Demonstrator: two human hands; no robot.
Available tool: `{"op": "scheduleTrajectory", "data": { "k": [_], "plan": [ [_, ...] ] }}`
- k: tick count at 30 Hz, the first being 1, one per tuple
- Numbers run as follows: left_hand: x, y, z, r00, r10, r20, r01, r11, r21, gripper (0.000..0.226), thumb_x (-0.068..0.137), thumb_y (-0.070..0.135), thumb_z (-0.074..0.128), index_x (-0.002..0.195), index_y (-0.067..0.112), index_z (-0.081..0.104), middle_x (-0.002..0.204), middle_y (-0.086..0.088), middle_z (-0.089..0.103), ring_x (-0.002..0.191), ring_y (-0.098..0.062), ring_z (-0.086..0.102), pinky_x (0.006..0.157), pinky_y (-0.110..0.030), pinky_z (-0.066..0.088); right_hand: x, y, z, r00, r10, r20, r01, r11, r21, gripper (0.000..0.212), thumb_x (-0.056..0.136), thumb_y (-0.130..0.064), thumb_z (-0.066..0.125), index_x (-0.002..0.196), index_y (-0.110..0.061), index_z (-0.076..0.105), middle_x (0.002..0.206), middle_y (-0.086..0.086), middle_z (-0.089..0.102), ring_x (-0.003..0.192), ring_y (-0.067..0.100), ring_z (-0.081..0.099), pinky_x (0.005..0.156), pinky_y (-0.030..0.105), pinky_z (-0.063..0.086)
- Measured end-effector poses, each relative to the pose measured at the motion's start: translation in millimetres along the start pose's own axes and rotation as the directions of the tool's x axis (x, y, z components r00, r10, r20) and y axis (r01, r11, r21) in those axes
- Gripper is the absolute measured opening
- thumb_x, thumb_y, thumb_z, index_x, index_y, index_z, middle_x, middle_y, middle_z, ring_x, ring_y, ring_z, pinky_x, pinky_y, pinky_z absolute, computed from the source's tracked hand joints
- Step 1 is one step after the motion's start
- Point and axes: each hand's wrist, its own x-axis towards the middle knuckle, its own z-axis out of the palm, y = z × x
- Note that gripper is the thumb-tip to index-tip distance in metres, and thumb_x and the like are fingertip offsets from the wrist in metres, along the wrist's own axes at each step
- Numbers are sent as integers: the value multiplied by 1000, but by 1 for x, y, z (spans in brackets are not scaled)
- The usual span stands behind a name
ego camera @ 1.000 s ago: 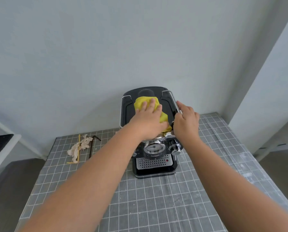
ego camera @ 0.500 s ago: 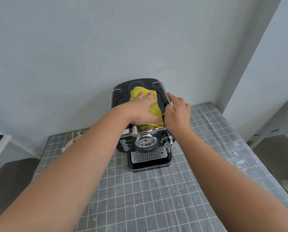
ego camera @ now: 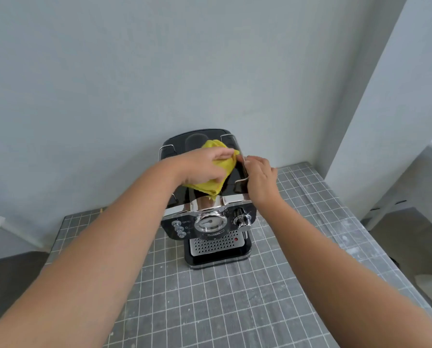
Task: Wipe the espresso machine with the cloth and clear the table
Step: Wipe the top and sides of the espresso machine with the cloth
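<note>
A black and chrome espresso machine (ego camera: 211,229) stands at the back of the table, its front with a round gauge and a knob facing me. My left hand (ego camera: 205,165) presses a folded yellow cloth (ego camera: 211,184) flat onto the machine's black top. My right hand (ego camera: 261,179) grips the right top edge of the machine, fingers curled over its chrome rail. The cloth's far end sticks out past my left fingers.
The table is covered by a grey cutting mat (ego camera: 222,297) with a white grid. A plain wall stands right behind the machine and a white pillar (ego camera: 385,109) at the right. My left forearm hides the table's back-left part.
My left hand has turned and slid the cloth toward the right side of the machine's top. My right hand stays on the right edge. The view has shifted left and downward; the scraps at the back left are hidden now.
</note>
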Motion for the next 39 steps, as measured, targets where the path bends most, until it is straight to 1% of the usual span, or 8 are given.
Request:
{"op": "scheduleTrajectory", "data": {
  "k": [6,10,15,19,24,29,33,39],
  "plan": [
    [26,8,11,981,74,-179,-120,958,-260,46,85,5,53,127,23,55,123,9,62,106,-6,58,84,-20,45,21,6,-22,1000,-17,-8,18,996,91,46,82,-18,37,106,-48,63,124,-18,50,129,17,38,113,45,29],
    [14,-7,13,786,127,-605,-252,960,-125,23,87,7,53,102,22,61,88,13,58,86,-10,58,81,-31,49,40,-4,-15,996,-76,38,73,995,69,28,93,-19,50,107,-37,68,112,-3,67,108,26,60,95,38,50],
    [-33,-49,15,642,125,-757,-22,989,144,24,87,15,58,111,21,61,109,9,54,107,-15,45,93,-26,31,55,5,-4,995,-76,64,73,997,36,21,84,-48,54,102,-54,64,120,0,61,115,15,55,102,41,46],
    [-42,-67,32,716,-215,-664,213,973,-87,32,91,29,54,123,27,55,139,2,38,131,-26,27,108,-36,21,54,14,4,994,-78,76,73,995,69,26,83,-59,52,109,-59,59,118,-17,59,121,23,49,100,45,46],
    [-33,-78,33,781,-103,-616,251,955,160,44,94,46,46,136,35,40,159,6,14,146,-28,9,118,-45,11,62,9,-7,994,-59,91,51,995,87,15,86,-40,65,100,-40,64,94,-7,60,87,12,56,81,34,53],
    [-35,-73,33,809,-155,-567,272,954,128,47,96,48,40,141,37,34,161,8,9,149,-27,-3,119,-46,5,83,-2,-10,999,-29,20,30,999,-43,21,87,-16,56,81,-31,69,63,-5,50,56,13,42,55,25,38],
    [-36,-72,33,807,-160,-569,268,957,111,48,97,48,38,143,36,33,161,7,10,149,-27,-4,120,-45,3,94,-7,-2,996,-69,50,79,970,-229,25,87,-25,51,88,-38,73,98,2,64,98,26,57,86,37,51],
    [-35,-73,35,796,-144,-587,250,963,104,53,97,54,28,147,35,27,161,8,7,149,-26,-5,120,-45,2,96,-11,-11,990,-19,139,80,891,-446,28,88,-56,57,113,-47,66,147,-11,39,135,26,28,111,46,23]
  ]
}}
